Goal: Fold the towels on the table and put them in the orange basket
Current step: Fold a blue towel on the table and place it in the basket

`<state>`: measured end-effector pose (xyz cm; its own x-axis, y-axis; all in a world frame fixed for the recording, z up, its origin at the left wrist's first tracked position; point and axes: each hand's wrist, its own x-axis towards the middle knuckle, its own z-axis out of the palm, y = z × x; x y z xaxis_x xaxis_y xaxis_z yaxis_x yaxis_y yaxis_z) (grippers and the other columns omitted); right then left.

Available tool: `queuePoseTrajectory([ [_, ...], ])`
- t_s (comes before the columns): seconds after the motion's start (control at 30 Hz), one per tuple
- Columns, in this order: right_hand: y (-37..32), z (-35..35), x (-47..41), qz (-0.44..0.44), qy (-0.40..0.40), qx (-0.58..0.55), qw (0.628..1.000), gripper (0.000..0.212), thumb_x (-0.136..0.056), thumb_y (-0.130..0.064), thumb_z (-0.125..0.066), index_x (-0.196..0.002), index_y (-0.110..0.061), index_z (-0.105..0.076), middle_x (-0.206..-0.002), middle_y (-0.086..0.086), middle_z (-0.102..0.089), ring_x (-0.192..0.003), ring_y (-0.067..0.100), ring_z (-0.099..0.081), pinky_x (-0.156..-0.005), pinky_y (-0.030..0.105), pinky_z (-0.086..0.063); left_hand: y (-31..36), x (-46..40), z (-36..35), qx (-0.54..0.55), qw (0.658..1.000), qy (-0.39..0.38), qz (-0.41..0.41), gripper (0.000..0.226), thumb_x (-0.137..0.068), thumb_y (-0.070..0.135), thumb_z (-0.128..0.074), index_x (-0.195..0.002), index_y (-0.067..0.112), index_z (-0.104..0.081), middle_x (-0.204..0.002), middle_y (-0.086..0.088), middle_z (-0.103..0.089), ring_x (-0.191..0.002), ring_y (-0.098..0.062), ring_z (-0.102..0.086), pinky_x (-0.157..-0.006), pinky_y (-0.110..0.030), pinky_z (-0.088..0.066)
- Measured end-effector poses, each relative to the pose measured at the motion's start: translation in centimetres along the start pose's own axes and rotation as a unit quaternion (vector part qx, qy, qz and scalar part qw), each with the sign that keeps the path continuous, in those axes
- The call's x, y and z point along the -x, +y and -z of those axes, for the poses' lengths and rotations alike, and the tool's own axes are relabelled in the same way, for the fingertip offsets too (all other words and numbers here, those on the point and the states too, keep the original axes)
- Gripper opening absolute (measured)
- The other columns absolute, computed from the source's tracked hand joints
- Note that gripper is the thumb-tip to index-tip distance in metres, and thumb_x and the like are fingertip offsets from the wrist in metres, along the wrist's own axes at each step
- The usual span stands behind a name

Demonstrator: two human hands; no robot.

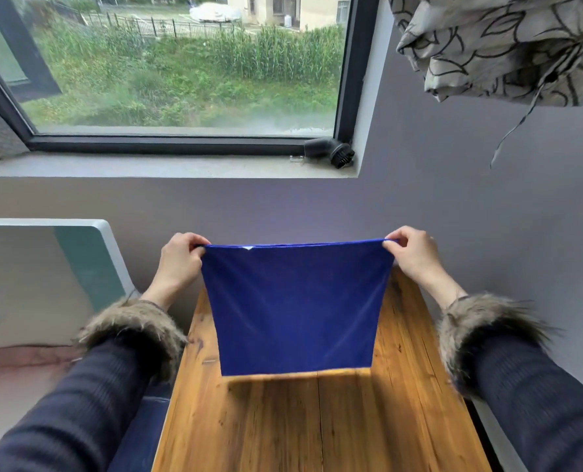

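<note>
L hand [180,258] and R hand [413,254] each pinch a top corner of the blue towel [297,308], stretched taut btwn them. It hangs over the wooden table [283,424]; lower edge probably just clear of it.

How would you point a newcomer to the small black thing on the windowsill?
Start at the big window and follow its grey sill to the right-hand corner. There a stubby black object lies on its side against the frame. It is the only dark item on the sill, with a ribbed round end facing right.
</note>
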<state>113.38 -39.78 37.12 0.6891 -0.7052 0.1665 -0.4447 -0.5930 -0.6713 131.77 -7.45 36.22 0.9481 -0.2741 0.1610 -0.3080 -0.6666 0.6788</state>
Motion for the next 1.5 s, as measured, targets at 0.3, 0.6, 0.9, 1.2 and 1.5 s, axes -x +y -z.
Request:
queuePoseTrajectory([
  [0.3, -1.8, 2.6, -1.6, 0.057, 0.088, -0.093, 0.990, 0.009, -0.086, -0.008, -0.061, -0.091, -0.005, -0.068, -0.088, 0.006, -0.067, -0.080, 0.016, -0.057, -0.076, 0.024, -0.042, 2.4, -0.7, 1.3, 0.103, 0.991, 0.051, -0.064, 0.016, -0.090, 0.000, -0.052, -0.095, 0.009, -0.065, -0.088, 0.000, -0.063, -0.082, -0.013, -0.057, -0.078, -0.020, -0.040],
  [0.6, 8.3, -1.4, 8.7, -0.076, -0.101, -0.082, 0.989, 0.010, -0.082, -0.007, -0.067, -0.079, -0.016, -0.066, -0.078, 0.002, -0.065, -0.077, 0.018, -0.058, -0.078, 0.032, -0.045, -5.6, 9.5, -3.2, 0.017, 0.991, -0.136, 0.011, 0.020, -0.083, -0.001, -0.061, -0.079, 0.017, -0.067, -0.081, -0.001, -0.068, -0.077, -0.017, -0.059, -0.066, -0.016, -0.038],
  [0.9, 17.0, -5.4, 20.8, -0.256, -0.284, -0.034, 0.923, 0.010, -0.080, 0.004, -0.065, -0.077, -0.005, -0.065, -0.071, 0.004, -0.062, -0.071, 0.016, -0.053, -0.058, 0.012, -0.039, -12.3, 21.0, -7.3, -0.055, 0.913, -0.383, 0.130, 0.025, -0.083, -0.002, -0.060, -0.071, 0.019, -0.061, -0.080, 0.002, -0.066, -0.080, -0.011, -0.059, -0.070, -0.014, -0.037],
  [1.2, 16.7, -6.6, 17.9, -0.324, -0.197, -0.129, 0.916, 0.005, -0.082, 0.003, -0.064, -0.082, -0.001, -0.061, -0.079, 0.013, -0.060, -0.072, 0.020, -0.054, -0.063, 0.026, -0.046, -11.4, 17.0, -8.7, -0.025, 0.946, -0.289, 0.148, 0.017, -0.082, 0.004, -0.065, -0.076, 0.019, -0.066, -0.083, 0.000, -0.069, -0.083, -0.014, -0.063, -0.077, -0.023, -0.043],
  [1.5, 18.7, -10.8, 12.1, -0.304, -0.157, -0.127, 0.931, 0.007, -0.084, 0.001, -0.062, -0.091, 0.003, -0.063, -0.087, 0.013, -0.061, -0.083, 0.023, -0.056, -0.075, 0.037, -0.050, -12.4, 11.2, -13.8, -0.034, 0.962, -0.226, 0.151, 0.010, -0.085, 0.006, -0.062, -0.090, 0.010, -0.070, -0.096, -0.008, -0.071, -0.091, -0.019, -0.061, -0.084, -0.026, -0.042],
])
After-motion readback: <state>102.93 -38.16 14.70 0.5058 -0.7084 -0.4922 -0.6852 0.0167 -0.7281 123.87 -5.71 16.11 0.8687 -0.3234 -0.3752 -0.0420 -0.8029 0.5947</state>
